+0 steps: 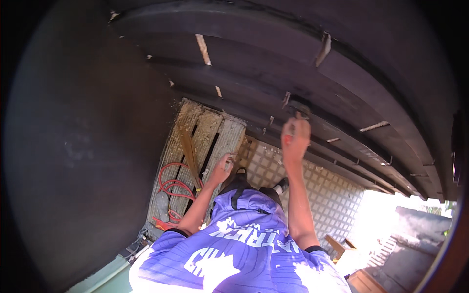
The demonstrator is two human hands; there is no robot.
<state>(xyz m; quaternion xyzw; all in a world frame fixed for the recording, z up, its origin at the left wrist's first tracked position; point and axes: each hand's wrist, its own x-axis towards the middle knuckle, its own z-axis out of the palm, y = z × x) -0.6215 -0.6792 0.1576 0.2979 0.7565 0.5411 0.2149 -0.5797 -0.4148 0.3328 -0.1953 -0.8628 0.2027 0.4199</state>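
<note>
A small dark hand tool [300,105], blurred in outline, is held up at a dark ribbed panel [259,57], whose long parallel strips are interrupted by short pale patches.

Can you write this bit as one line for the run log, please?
right hand: holding blurred dark tool by dark ribbed panel | left hand: partly curled, grip unclear | red hose: on wooden planks

Right hand [296,137] raised, curled, left hand [223,167] lower

two hands [296,136] [222,169], two forearms [299,200], one purple shirt [244,259]; one blurred tool [299,106], one red hose [181,182]
</note>
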